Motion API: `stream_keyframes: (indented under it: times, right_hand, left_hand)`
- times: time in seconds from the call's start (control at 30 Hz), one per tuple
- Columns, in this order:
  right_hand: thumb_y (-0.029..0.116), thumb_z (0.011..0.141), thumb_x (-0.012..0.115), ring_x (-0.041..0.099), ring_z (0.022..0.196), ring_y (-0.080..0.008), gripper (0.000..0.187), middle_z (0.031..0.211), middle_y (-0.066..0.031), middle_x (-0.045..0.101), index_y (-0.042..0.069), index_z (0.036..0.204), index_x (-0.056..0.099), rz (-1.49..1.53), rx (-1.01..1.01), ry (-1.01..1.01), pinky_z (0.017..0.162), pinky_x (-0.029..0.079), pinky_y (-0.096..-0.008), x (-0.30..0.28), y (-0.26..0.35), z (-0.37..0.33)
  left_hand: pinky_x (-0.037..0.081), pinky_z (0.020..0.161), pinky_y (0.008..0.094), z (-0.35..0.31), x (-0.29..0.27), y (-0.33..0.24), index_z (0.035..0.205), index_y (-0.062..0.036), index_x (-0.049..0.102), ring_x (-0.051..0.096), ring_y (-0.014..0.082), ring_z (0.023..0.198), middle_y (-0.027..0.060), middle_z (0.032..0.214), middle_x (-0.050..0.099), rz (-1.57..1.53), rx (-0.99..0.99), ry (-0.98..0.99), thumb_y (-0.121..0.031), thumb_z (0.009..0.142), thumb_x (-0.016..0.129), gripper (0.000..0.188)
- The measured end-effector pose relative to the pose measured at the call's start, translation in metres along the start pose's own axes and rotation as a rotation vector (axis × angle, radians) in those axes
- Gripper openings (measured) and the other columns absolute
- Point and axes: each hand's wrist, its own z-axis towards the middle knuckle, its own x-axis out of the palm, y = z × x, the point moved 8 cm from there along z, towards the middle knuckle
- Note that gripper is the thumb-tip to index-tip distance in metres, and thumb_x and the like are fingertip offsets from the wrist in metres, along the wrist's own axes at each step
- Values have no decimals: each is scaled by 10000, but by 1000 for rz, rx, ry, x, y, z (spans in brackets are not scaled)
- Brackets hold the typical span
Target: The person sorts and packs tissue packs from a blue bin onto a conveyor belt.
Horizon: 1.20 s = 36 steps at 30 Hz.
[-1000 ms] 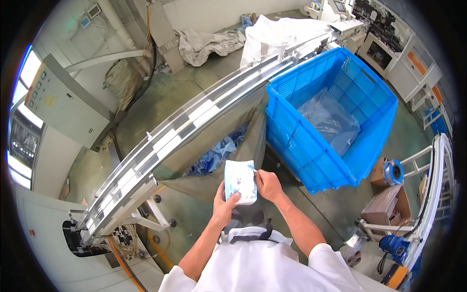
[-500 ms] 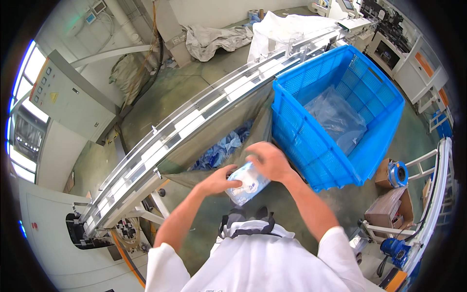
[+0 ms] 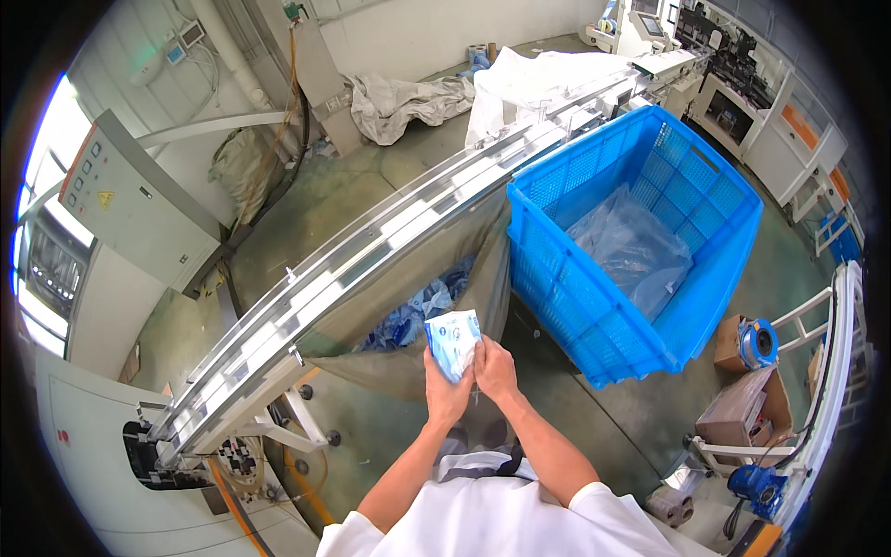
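Observation:
A white and light-blue soft packet [image 3: 453, 342] is held up in front of me, gripped from both sides. The fingers of my left hand [image 3: 445, 394] are closed around its left edge and underside. At its lower right edge, my right hand [image 3: 496, 370] is closed on the same packet. Just beyond it hangs a grey-green cloth sack [image 3: 486, 290] with crumpled blue and white wrappers [image 3: 425, 304] inside. To the right stands a large blue plastic crate [image 3: 554, 269] with clear plastic film [image 3: 633, 243] in it.
A narrow conveyor [image 3: 345, 252] runs diagonally past the sack's far side. On the left is a grey control cabinet [image 3: 139, 209]. Cardboard boxes [image 3: 738, 408], a blue motor [image 3: 756, 487] and a white frame [image 3: 826, 371] stand at the right. White sheeting [image 3: 520, 88] lies at the back.
My right hand has come down from the packet's top to its lower right edge. The packet has been tilted more upright and raised slightly away from me. My view has shifted a little.

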Motion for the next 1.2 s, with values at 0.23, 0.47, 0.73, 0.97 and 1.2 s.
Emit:
stream_keyframes:
  times: [0.23,0.47,0.73,0.97,1.2]
  right_hand:
    - [247,928,496,610,894,-426,353,967,-255,635,-23,1141,575,31,-85,-68,772,500,-456,-14,11,-3]
    - [153,889,497,616,783,-430,216,871,-251,642,-5,991,604,-160,-110,-68,695,504,-486,-17,25,1]
    - [195,780,712,580,1047,-162,437,1130,-115,611,15,1160,594,500,-2,923,916,433,-306,31,-61,-49]
    - [316,870,640,498,1200,-258,719,1286,-157,511,51,1448,304,1361,658,826,1017,391,-375,-36,-4,-45]
    - [84,649,814,561,1131,-257,988,1239,-156,548,70,1466,259,397,183,569,967,440,-366,-50,43,-2]
  left_hand:
    - [446,930,396,-2,-2,-9,1402,4,252,553,345,1132,237,1228,528,-146,-58,-15,-225,773,719,816]
    - [466,913,381,3,-10,-27,1406,17,271,572,289,1107,213,1243,537,52,101,-80,-173,780,706,786]
    - [359,1010,373,-127,36,-53,1355,39,410,452,223,1201,146,1278,502,-602,-701,1423,-336,765,758,781]
    - [365,1022,353,-24,-30,-79,1364,49,383,488,308,1206,234,1301,501,62,8,1155,-449,735,746,881]
    - [361,1051,374,57,-58,-13,1367,40,401,467,333,1250,240,1356,467,146,-7,985,-441,729,757,875]
